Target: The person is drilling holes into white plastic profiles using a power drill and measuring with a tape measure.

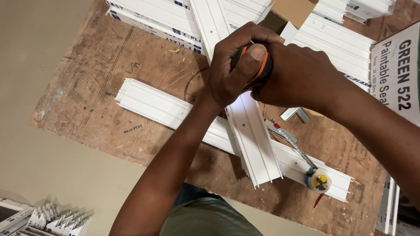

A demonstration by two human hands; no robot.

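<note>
Both hands clamped together over one tool. Left hand (234,65) wraps round a black and orange tool handle (262,70), thumb pressed flat on top; right hand (297,74) closes on the same handle from the other side. The business end is hidden under the hands, probably a screwdriver or similar, cannot tell. The hands sit right above a white plastic channel strip (253,140) that runs top to bottom of the view and lies crossed over a second white strip (162,107) on a worn wooden board (109,57). A tape measure (318,181), yellow-faced, rests on the lower strip's right end, its blade pulled out towards the hands. A small metal clip (295,113) lies on the board just right of the upright strip. More white strips stacked at top (148,11); a cardboard piece (295,9) up there too
</note>
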